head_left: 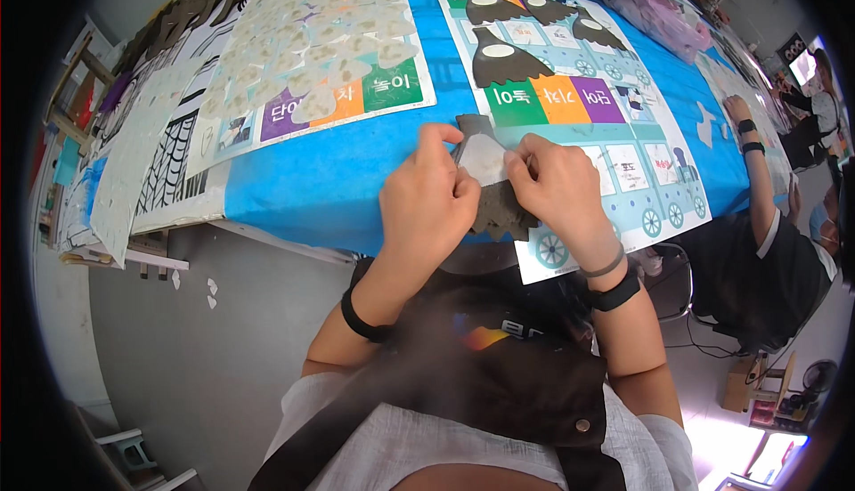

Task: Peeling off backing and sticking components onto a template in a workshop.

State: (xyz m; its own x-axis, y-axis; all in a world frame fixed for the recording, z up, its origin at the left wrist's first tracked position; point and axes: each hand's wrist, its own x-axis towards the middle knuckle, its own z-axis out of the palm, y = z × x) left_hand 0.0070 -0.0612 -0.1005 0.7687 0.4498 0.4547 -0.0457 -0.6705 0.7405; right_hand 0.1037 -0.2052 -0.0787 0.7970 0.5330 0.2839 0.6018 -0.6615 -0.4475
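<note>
Between my hands lies a dark grey, jagged-edged soft piece [500,213] with a narrow top, at the near edge of the blue-covered table. A pale white patch [484,158] sits on its upper part. My left hand [429,193] is closed on the piece's left side, fingers bent. The thumb and fingers of my right hand [559,190] pinch at the right edge of the patch and piece. What the fingertips press is partly hidden. Beneath my right hand and beyond it is a printed sheet [525,139] with train pictures and coloured blocks.
Similar dark pieces with white ovals [508,62] lie on the sheet's far part. To the left, another printed sheet [401,99] is covered with pale spotted cutouts [312,37]. A pink plastic bag [663,19] rests at the back right. A co-worker's arm [759,166] reaches onto the table's right side.
</note>
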